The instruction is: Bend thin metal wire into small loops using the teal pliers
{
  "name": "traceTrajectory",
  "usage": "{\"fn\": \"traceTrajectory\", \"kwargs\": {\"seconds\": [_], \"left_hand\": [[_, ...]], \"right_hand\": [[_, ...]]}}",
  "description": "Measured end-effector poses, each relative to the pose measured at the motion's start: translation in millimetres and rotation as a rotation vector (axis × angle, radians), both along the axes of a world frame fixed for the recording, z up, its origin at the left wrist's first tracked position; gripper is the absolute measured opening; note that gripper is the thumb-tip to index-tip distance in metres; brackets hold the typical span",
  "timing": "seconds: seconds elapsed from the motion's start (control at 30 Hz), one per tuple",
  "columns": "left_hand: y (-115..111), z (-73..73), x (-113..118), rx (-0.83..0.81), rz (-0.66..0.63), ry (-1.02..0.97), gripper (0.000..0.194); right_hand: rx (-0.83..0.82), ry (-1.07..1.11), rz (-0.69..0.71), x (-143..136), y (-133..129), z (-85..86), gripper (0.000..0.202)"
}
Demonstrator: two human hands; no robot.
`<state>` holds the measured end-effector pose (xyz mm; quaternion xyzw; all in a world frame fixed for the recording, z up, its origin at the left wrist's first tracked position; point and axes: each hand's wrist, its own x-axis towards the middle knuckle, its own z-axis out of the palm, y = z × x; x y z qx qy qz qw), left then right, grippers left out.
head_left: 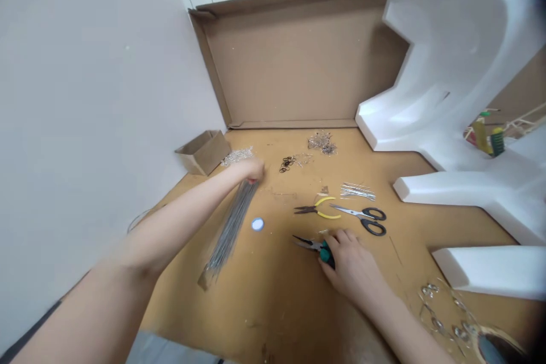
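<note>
My left hand (255,170) is slightly blurred and curled closed at the far end of a long bundle of thin grey metal wires (232,224). Its fingertips are turned away, so what they pinch is hidden. Palm down near the front, my right hand (352,264) is wrapped round needle-nose pliers (313,244) with teal and black handles, their dark jaws pointing left. Just beyond lie yellow-handled pliers (318,208) and black-handled scissors (362,216). A small round white disc with a blue rim (257,224) sits between my hands.
A small open cardboard box (203,152) stands at the left beside clear beads (237,156). Black rings (286,164), a pile of small metal pieces (323,142) and short cut wires (357,191) lie further back. White foam blocks (495,267) flank the right; a cardboard panel (294,62) stands behind.
</note>
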<state>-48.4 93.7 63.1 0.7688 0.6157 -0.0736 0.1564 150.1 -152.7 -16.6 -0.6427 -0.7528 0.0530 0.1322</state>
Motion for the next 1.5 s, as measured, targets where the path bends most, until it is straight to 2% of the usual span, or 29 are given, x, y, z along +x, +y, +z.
{"fn": "traceTrajectory", "kwargs": {"seconds": [0.07, 0.2, 0.37, 0.47, 0.57, 0.67, 0.77, 0.87, 0.93, 0.97, 1.03, 1.07, 1.13, 1.23, 1.37, 1.43, 1.5], "left_hand": [[-4, -12.5, -13, -0.077, -0.006, 0.060, 0.001], [-13, -33.7, -20, -0.109, -0.021, 0.126, 0.011], [-24, -49.8, -11, -0.015, -0.006, 0.191, 0.031], [-28, -53.1, 0, 0.002, 0.025, 0.200, 0.034], [-30, -47.7, 6, -0.021, 0.043, 0.153, 0.026], [-29, -31.1, 2, -0.029, 0.045, 0.052, 0.012], [-28, -4.3, -11, 0.090, 0.029, -0.090, 0.008], [-36, 27.0, -23, 0.267, 0.002, -0.260, 0.013], [-49, 46.0, -28, 0.344, -0.024, -0.385, 0.015], [-58, 53.9, -28, 0.379, -0.045, -0.471, 0.014], [-79, 64.4, -25, 0.405, -0.129, -0.902, 0.010], [-90, 66.6, -21, 0.369, -0.169, -1.040, 0.010], [-111, 64.1, -13, 0.310, -0.234, -1.188, 0.010], [-134, 47.2, -3, 0.311, -0.283, -1.197, 0.010], [-146, 25.1, 7, 0.259, -0.249, -1.206, 0.012], [-149, 24.4, 12, 0.183, -0.234, -1.240, 0.013], [-156, 29.9, 14, 0.161, -0.208, -1.265, 0.015]], "right_hand": [[0.042, -0.023, 0.021, -4, 1, -3.2, 0.029], [0.100, -0.056, 0.036, -11, 3, -7.4, 0.027], [0.124, -0.084, 0.031, -14, 3, -8.5, 0.027], [0.141, -0.088, 0.021, -17, 1, -8.0, 0.028], [0.152, -0.083, 0.014, -21, -1, -6.8, 0.032], [0.164, -0.034, 0.015, -21, -3, -4.3, 0.041], [0.172, 0.085, 0.008, -16, -2, -1.3, 0.047], [0.163, 0.279, -0.028, -7, 3, 2.2, 0.038], [0.122, 0.463, -0.034, -2, 10, 7.4, 0.032], [0.091, 0.558, -0.026, -1, 14, 11.6, 0.030], [0.048, 0.706, -0.008, -3, 22, 23.0, 0.027], [0.052, 0.738, 0.002, -6, 27, 29.6, 0.026], [0.091, 0.761, 0.017, -14, 37, 42.2, 0.025], [0.061, 0.762, 0.126, -28, 51, 52.1, 0.026], [0.067, 0.684, 0.152, -37, 58, 48.7, 0.014], [0.071, 0.654, 0.142, -37, 55, 46.2, 0.013], [0.056, 0.633, 0.125, -34, 50, 45.3, 0.015]]}}
